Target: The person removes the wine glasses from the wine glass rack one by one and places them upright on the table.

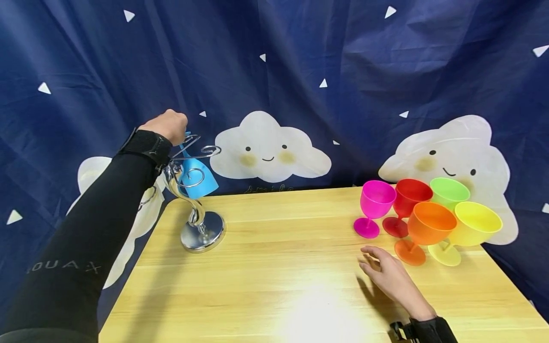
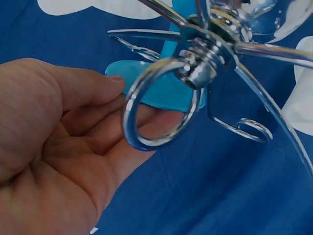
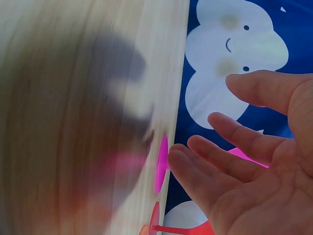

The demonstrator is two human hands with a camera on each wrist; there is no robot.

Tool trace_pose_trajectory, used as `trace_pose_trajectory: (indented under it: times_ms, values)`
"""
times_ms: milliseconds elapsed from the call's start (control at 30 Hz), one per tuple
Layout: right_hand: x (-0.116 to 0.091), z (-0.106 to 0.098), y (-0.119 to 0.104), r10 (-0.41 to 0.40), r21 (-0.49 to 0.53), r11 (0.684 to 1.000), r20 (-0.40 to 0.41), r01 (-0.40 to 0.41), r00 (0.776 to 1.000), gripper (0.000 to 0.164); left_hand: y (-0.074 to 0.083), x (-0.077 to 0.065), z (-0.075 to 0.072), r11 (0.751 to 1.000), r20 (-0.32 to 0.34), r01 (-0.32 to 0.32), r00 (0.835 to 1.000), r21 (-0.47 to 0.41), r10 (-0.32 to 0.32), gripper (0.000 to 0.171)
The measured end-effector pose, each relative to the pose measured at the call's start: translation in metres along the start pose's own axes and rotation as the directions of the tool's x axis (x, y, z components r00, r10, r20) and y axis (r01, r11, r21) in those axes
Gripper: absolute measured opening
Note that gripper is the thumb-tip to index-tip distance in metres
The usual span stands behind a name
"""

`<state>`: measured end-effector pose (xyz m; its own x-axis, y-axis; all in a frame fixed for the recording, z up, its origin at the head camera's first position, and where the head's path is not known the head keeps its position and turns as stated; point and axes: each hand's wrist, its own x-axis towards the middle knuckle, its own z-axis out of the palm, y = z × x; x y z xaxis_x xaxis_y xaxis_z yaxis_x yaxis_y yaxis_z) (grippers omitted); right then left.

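Note:
In the head view my left hand [image 1: 168, 126] is stretched out at the far left, high above the table. It pinches the upper end of a blue spatula [image 1: 198, 180], whose flat blade hangs down among the hooks of a chrome hanging stand [image 1: 202, 233]. The left wrist view shows thumb and fingers at the blue handle end [image 2: 128, 78], right beside the stand's top ring [image 2: 131, 120]. My right hand [image 1: 391, 275] hovers low over the table with relaxed, spread fingers and holds nothing. Nearest to it are a magenta goblet [image 1: 377, 199] and an orange goblet [image 1: 432, 224].
Behind these stand a red goblet [image 1: 412, 196], a green goblet [image 1: 449, 190] and a yellow goblet [image 1: 477, 225], grouped at the table's right. A dark blue curtain [image 1: 274, 66] with clouds hangs along the back edge of the wooden table [image 1: 274, 247].

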<state>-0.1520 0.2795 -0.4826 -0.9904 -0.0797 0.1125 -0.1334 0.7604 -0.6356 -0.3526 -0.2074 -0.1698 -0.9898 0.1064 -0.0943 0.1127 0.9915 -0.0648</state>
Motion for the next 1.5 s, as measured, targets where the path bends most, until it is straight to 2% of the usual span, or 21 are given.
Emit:
trace_pose_trajectory:
  times_ms: [233,433,500,667,767,933,1067,1267,1500]
  values:
    - [-0.003,0.000,0.000,-0.004,0.010,1.000,0.004,0.004,1.000,0.044,-0.003,0.001,-0.003,0.999,0.004,-0.026,1.000,0.031,0.026,0.034]
    - [-0.005,-0.001,0.000,-0.010,0.013,1.000,-0.012,0.011,1.000,0.044,-0.008,0.004,-0.011,0.999,-0.004,-0.016,1.000,0.051,0.016,0.021]
    - [-0.005,-0.001,0.000,-0.010,0.017,1.000,-0.015,0.010,1.000,0.044,-0.013,0.005,-0.013,0.999,-0.008,-0.006,1.000,0.052,0.007,0.022]
    - [-0.008,0.000,0.000,-0.001,0.024,1.000,-0.008,0.001,1.000,0.045,-0.022,0.006,-0.014,0.999,-0.055,0.020,0.998,0.033,-0.018,0.035]
    - [-0.009,0.001,-0.001,0.007,0.021,1.000,-0.002,-0.007,1.000,0.045,-0.024,0.005,-0.013,0.999,-0.096,0.030,0.995,0.027,-0.027,0.034]
    - [-0.012,0.001,-0.004,0.009,0.019,1.000,-0.006,-0.009,1.000,0.045,-0.019,-0.001,-0.015,0.998,-0.138,0.031,0.990,0.047,-0.024,0.025]
    - [-0.015,0.001,-0.006,0.004,0.018,1.000,-0.014,-0.004,1.000,0.045,-0.010,-0.004,-0.018,0.997,-0.192,0.010,0.981,0.082,0.006,0.021]
    - [-0.017,0.000,-0.007,0.005,0.014,1.000,-0.011,-0.005,1.000,0.044,-0.002,0.001,-0.017,0.991,-0.229,-0.008,0.973,0.133,0.038,0.026]
    - [-0.018,0.000,-0.007,0.006,0.013,1.000,-0.004,-0.006,1.000,0.045,-0.005,0.009,-0.013,0.992,-0.273,-0.031,0.960,0.120,0.063,0.023]
